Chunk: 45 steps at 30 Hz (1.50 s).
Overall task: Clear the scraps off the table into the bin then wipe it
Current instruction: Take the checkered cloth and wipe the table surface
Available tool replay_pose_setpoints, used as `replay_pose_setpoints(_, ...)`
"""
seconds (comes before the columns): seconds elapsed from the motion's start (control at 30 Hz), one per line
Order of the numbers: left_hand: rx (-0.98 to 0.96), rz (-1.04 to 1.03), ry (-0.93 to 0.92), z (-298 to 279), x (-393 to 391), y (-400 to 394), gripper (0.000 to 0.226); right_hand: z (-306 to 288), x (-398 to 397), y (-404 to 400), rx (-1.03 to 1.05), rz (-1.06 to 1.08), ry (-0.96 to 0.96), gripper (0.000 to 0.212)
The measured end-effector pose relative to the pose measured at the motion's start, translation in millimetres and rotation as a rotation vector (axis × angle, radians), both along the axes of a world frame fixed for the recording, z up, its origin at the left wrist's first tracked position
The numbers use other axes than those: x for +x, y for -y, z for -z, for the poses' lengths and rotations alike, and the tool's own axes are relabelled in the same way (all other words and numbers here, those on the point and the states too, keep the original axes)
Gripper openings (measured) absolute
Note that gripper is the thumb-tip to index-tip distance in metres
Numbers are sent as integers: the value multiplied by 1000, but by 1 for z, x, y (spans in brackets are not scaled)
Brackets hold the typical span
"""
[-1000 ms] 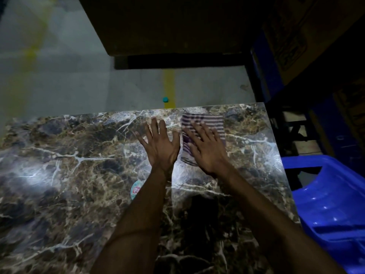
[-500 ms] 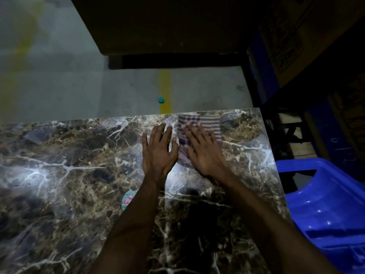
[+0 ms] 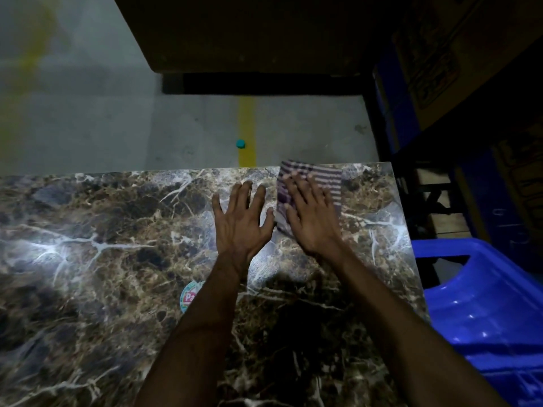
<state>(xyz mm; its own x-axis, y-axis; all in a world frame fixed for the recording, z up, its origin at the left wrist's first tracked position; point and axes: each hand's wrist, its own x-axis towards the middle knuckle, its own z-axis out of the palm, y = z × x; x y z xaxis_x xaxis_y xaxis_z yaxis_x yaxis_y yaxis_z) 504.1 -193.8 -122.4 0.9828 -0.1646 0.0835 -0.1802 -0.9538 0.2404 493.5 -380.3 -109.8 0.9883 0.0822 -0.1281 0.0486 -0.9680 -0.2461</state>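
Cloth [image 3: 316, 177], striped and folded flat, is found at the far edge of the marble-patterned table [image 3: 102, 245], near its far right corner, with one folded edge lying along or just over the table's rim. It is judged to be light, soft and limp, so that no stiffness can be relied on; it is expected to bunch or unfold if dragged by one corner, and to slide readily on the glossy surface unless downward pressure is kept on it. It is best controlled by a flat palm set over the middle of the fold, or, for lifting, by a pinch across the doubled layers and not at a single loose edge. The right hand [image 3: 311, 218] is laid flat on the cloth with fingers straight and slightly spread; the cloth is pressed, not gripped, and the fingertips are blurred. The left hand [image 3: 239, 221] is held just beside it on bare table, palm down, fingers straight and splayed, with nothing held; whether it bears on the surface or hovers just above cannot be told. Both forearms are extended forward from the near edge and converge toward the far right corner. A round sticker [image 3: 189, 296] is seen on the table beside the left forearm, and a blue bin [image 3: 484, 318] stands off the table's right side.
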Motion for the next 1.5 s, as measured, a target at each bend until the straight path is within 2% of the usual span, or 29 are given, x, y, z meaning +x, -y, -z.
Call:
replay_pose_setpoints(0.1,-19,29,1,1,2,0,57,-1,-31,20,-2,-83,-21,61)
replay_pose_setpoints(0.27,-85,153,-25,4,5,-3,55,-1,-7,48,-5,130,2,61)
replay_pose_setpoints(0.4,-76,164,-44,4,6,-4,57,2,36,20,-3,216,-12,66)
replay_pose_setpoints(0.53,-60,185,-42,4,5,-5,59,0,5,-4,-11,24,-15,63)
replay_pose_setpoints(0.63,-70,179,-49,4,5,-5,59,0,-32,22,-1,-32,-17,61)
replay_pose_setpoints(0.73,-83,179,-43,5,5,-5,58,0,-34,56,-11,121,-11,62)
replay_pose_setpoints(0.9,-86,173,-18,7,5,-6,58,3,30,56,-44,290,22,64)
replay_pose_setpoints(1.0,-97,170,-9,7,5,-5,58,0,37,29,-14,207,-7,64)
replay_pose_setpoints(1.1,-100,169,-1,7,4,-5,57,-1,0,21,-2,30,-15,63)
replay_pose_setpoints(1.17,-96,169,-10,7,5,-5,58,1,-25,36,-11,-7,-18,60)
replay_pose_setpoints(1.33,-83,175,-35,7,5,-5,58,3,-17,74,-20,137,8,59)
replay_pose_setpoints(1.5,-70,175,-46,6,6,-5,58,3,31,45,11,240,35,64)
